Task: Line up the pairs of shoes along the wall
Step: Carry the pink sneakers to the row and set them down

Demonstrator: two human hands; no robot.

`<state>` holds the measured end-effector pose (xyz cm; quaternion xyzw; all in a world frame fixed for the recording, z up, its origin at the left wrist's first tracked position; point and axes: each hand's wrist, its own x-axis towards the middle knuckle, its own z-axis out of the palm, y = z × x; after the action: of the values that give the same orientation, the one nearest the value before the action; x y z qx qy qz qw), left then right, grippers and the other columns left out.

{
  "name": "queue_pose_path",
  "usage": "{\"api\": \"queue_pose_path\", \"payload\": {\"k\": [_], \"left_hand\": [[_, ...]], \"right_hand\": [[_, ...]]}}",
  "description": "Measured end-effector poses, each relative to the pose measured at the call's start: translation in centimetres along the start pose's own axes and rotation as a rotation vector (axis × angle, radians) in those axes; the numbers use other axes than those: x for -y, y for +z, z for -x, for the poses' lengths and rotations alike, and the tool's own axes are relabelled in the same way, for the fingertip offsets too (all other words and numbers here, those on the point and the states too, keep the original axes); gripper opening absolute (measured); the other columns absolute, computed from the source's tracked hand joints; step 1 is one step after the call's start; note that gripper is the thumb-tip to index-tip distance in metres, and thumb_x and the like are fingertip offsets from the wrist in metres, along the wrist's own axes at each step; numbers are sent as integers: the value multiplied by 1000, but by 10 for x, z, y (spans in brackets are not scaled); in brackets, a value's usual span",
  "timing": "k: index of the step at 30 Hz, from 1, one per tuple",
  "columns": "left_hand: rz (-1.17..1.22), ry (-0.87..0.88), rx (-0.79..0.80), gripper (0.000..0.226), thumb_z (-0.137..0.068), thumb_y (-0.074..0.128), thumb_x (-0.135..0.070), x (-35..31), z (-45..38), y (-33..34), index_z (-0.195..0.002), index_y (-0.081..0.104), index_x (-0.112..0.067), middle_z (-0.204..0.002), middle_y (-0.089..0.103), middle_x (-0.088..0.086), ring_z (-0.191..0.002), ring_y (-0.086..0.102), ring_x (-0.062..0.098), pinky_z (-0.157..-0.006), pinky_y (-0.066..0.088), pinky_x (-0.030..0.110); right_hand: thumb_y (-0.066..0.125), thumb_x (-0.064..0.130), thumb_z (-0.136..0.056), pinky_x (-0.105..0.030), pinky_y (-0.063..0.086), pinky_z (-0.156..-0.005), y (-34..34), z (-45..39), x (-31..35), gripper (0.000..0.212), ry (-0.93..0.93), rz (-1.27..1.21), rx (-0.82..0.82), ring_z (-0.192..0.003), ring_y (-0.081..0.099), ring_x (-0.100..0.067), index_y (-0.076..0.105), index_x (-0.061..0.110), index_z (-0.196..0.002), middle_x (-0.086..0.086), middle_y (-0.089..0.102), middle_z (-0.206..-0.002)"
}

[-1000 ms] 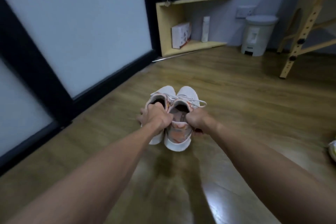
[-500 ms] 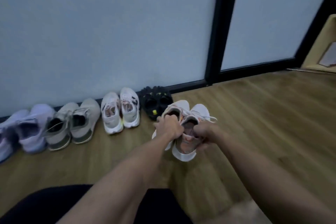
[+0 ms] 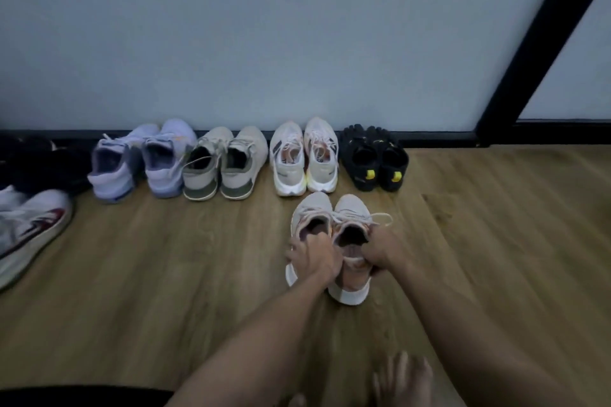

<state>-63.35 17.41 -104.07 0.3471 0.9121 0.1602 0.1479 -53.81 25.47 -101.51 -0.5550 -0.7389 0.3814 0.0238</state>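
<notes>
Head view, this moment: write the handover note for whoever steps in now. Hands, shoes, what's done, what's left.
Left hand grips the left shoe of the pink-white pair; right hand grips the right one.
Done: lavender pair, beige pair, white pair and black pair sit toes to the wall.
Left: place the held pair, probably right of the black pair. A white-red shoe at far left lies out of line.

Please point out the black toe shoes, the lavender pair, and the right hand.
black toe shoes [image 3: 374,155]: head view, on left shoe's opening.
lavender pair [image 3: 165,158]: head view, right shoe's collar.
right hand [image 3: 380,249]: head view, its back.
</notes>
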Motion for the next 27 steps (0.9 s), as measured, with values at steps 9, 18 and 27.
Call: {"api": "queue_pose_path", "payload": {"k": [9, 18, 27], "left_hand": [[-5, -109, -8, 33, -87, 50, -37, 128, -15, -92, -109, 65, -16, -124, 58, 9, -120, 43, 36, -93, 37, 47], [27, -316, -135, 39, -85, 50, -39, 321, -32, -184, -105, 67, -10, -120, 60, 15, -116, 51, 39, -94, 45, 50], [-79, -287, -233, 27, -87, 50, -31, 426, -75, -198, -86, 67, -9, -102, 62, 19, -116, 41, 36, -92, 38, 45]], "right_hand": [[57, 10, -82, -35, 56, -57, 77, 39, 116, 23, -223, 197, 150, -77, 68, -34, 58, 8, -106, -20, 63, -106], [63, 17, -85, -32, 52, -80, 215, 68, 275, 38, -593, 340, 306, -108, 62, -30, 61, 15, -123, -12, 64, -124], [69, 26, -83, -33, 52, -84, 314, 49, 339, 46, -644, 142, 297, -104, 63, -33, 54, 14, -125, -12, 64, -120]]}}
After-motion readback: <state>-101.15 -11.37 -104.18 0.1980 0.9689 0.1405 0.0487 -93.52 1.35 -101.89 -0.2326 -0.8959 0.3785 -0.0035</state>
